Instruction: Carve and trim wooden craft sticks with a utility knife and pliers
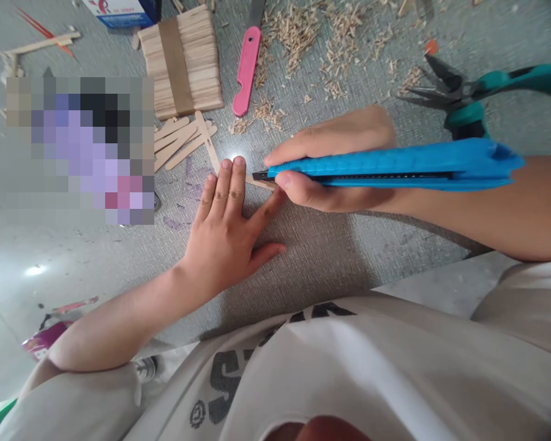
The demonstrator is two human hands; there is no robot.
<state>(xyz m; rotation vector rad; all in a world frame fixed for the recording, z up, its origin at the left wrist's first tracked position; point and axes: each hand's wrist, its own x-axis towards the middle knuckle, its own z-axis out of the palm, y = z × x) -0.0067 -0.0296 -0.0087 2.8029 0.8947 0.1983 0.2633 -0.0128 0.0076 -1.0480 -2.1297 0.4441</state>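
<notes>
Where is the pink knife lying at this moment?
Head view, upper centre: the pink knife lies between the banded stick bundle on its left and wood shavings on its right, beyond the right hand gripping the blue cutter.

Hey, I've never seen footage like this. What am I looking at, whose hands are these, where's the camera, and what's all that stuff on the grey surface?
This is a single picture from a camera worn on a person's head, looking down at their own two bare hands. There is no machine. The pale shirt at the bottom is the wearer's. The left hand lies flat, its fingers pressing a thin wooden stick onto the grey surface. The right hand holds a blue utility knife with the blade tip at that stick. Farther off lie a banded bundle of sticks, some loose sticks, a pink-handled knife, wood shavings and what look like teal-handled pliers. The blocky patch on the left is blurred out.
</notes>
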